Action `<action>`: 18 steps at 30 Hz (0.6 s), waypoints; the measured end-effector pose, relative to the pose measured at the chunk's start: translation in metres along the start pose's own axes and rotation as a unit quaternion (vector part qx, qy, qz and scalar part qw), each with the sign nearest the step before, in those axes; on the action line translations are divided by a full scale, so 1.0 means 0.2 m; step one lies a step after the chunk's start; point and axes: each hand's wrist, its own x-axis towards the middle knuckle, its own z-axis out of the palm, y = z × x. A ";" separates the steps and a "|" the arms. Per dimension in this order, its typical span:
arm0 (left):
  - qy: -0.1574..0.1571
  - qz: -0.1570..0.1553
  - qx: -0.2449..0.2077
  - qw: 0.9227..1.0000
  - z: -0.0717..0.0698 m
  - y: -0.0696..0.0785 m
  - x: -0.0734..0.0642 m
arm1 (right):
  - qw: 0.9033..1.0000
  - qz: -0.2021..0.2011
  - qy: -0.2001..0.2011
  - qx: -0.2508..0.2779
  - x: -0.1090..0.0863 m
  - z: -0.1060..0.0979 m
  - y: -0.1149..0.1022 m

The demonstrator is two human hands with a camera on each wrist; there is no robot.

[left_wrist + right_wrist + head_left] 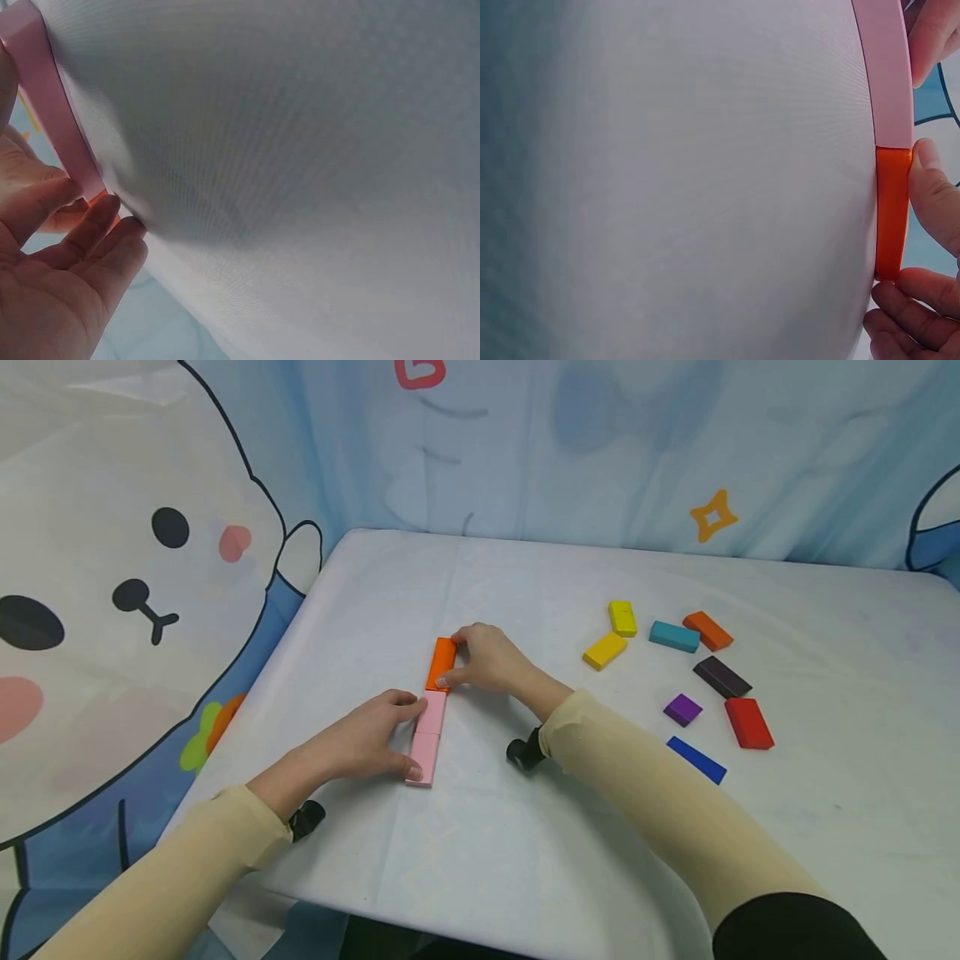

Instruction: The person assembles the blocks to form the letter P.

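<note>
Two pink blocks (424, 753) and a bright orange block (442, 660) lie end to end in a row on the white cloth. My left hand (360, 737) holds the pink pair from the left side, thumb at the near end and index finger by the far one. My right hand (491, 658) pinches the orange block between thumb and fingers; in the right wrist view the thumb is near the seam with the pink block (889, 75) and the fingers at the far end. The left wrist view shows the fingertips beside the pink block's (56, 105) end.
On the right side of the table (570, 860) lie loose blocks: two yellow (604, 651), a teal (674, 636), a darker orange (708, 631), a black (722, 677), a red (748, 723), a purple (682, 710) and a blue (697, 760). A printed curtain (525, 460) hangs behind.
</note>
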 end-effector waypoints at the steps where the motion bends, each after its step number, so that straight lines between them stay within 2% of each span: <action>1: 0.000 0.001 0.000 1.000 0.00 0.00 0.00 | 1.000 0.000 0.000 0.000 0.00 0.00 0.00; 18: 0.000 0.005 -0.001 1.000 0.00 0.00 0.00 | 1.000 -0.003 -0.002 -0.002 0.01 0.00 -0.01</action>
